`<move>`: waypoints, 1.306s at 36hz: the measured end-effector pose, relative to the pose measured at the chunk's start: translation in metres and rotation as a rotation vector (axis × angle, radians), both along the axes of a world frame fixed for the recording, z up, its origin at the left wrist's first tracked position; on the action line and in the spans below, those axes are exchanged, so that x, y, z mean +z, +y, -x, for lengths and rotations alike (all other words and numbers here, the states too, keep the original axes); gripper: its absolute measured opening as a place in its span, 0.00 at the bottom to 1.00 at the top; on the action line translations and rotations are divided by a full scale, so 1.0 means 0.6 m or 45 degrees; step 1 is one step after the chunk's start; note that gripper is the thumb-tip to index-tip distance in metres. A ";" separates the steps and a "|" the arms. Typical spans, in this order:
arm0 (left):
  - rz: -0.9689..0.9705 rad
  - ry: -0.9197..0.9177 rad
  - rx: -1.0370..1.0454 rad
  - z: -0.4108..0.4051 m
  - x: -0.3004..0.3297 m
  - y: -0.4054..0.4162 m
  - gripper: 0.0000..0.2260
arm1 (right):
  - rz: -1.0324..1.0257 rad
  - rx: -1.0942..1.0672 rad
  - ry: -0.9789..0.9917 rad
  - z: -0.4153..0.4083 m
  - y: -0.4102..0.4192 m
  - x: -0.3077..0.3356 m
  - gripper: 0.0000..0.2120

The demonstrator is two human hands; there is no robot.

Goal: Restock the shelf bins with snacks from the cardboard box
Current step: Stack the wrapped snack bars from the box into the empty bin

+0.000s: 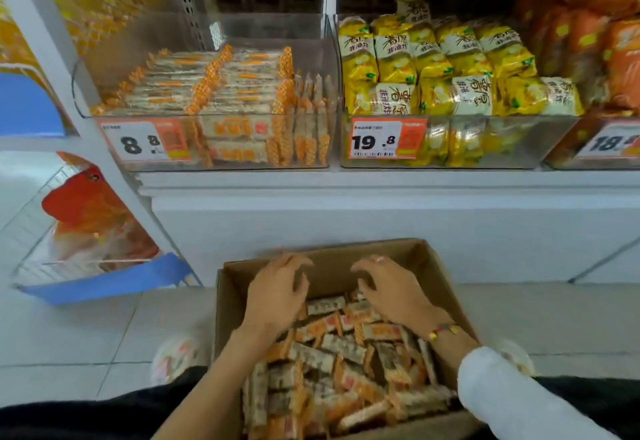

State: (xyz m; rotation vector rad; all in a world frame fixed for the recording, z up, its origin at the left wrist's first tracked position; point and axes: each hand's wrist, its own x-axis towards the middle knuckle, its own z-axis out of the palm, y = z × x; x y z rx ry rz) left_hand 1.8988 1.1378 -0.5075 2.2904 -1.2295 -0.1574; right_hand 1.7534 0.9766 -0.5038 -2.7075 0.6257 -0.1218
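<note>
Our fingers curl loosely above the snack bars [346, 363], holding nothing: left hand [277, 292] and right hand [389, 289] hover over the far end of the cardboard box [438, 266] on the pale tiled floor [86, 335]. We judge restocking partly done: the clear shelf bin [214, 93] above holds neat rows with room left, and our box looks mostly full. Yellow packets [450, 65] fill the neighbouring bin.

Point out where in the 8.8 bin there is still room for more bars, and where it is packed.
In the clear bin, bare room lies behind the orange-edged bars, toward the back wall, and above their flat rows. The right front corner is crowded with upright bars. The neighbouring bin of yellow bags is heaped above its rim.
</note>
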 end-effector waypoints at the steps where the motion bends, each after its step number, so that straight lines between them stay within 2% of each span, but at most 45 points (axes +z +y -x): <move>1: -0.055 0.043 -0.005 0.002 -0.027 0.006 0.10 | -0.035 -0.013 0.083 0.012 0.002 -0.028 0.15; 6: -0.394 0.114 -0.070 0.007 -0.140 0.043 0.14 | -0.132 -0.052 0.510 0.073 0.007 -0.153 0.19; 8: -0.495 0.123 -0.135 0.008 -0.165 0.049 0.16 | -0.172 0.009 0.654 0.081 0.010 -0.181 0.20; 12: -0.734 0.160 -0.306 -0.001 -0.213 0.040 0.19 | -0.224 0.201 0.833 0.069 0.015 -0.216 0.29; 17: -1.075 0.102 -0.613 0.003 -0.240 0.018 0.22 | -0.224 0.419 0.961 0.042 0.036 -0.246 0.24; 21: -1.151 0.015 -0.655 0.015 -0.261 0.014 0.23 | -0.387 0.360 0.977 0.037 0.050 -0.255 0.18; 25: -1.108 -0.176 -0.638 0.019 -0.269 0.018 0.17 | -0.502 0.247 0.849 0.038 0.048 -0.250 0.21; 27: -1.044 -0.167 -0.583 0.021 -0.261 0.017 0.16 | -0.542 0.145 0.746 0.036 0.043 -0.244 0.22; 29: -0.923 0.009 -0.404 0.020 -0.250 0.012 0.16 | -0.619 0.006 0.626 0.029 0.036 -0.232 0.21; 32: -0.657 0.616 0.031 0.017 -0.219 -0.009 0.15 | -0.884 -0.264 0.346 0.011 0.016 -0.209 0.23; 34: -0.486 1.008 0.140 0.018 -0.191 -0.030 0.16 | -1.113 -0.357 0.128 -0.002 0.004 -0.184 0.18; 36: -0.373 1.227 0.186 0.024 -0.157 -0.048 0.16 | -1.303 -0.366 -0.015 -0.011 -0.003 -0.150 0.13; 38: -0.298 1.328 0.205 0.032 -0.129 -0.057 0.18 | -1.395 -0.351 -0.106 -0.015 -0.005 -0.124 0.13; 40: -0.217 1.397 0.222 0.037 -0.103 -0.058 0.18 | -1.373 -0.389 -0.226 -0.019 -0.004 -0.110 0.13; 44: -0.010 1.669 0.167 0.053 -0.060 -0.054 0.15 | -1.402 -0.604 -0.502 -0.028 0.007 -0.097 0.06; 47: 0.008 1.602 0.139 0.059 -0.045 -0.060 0.21 | -1.477 -0.707 -0.626 -0.029 0.014 -0.093 0.12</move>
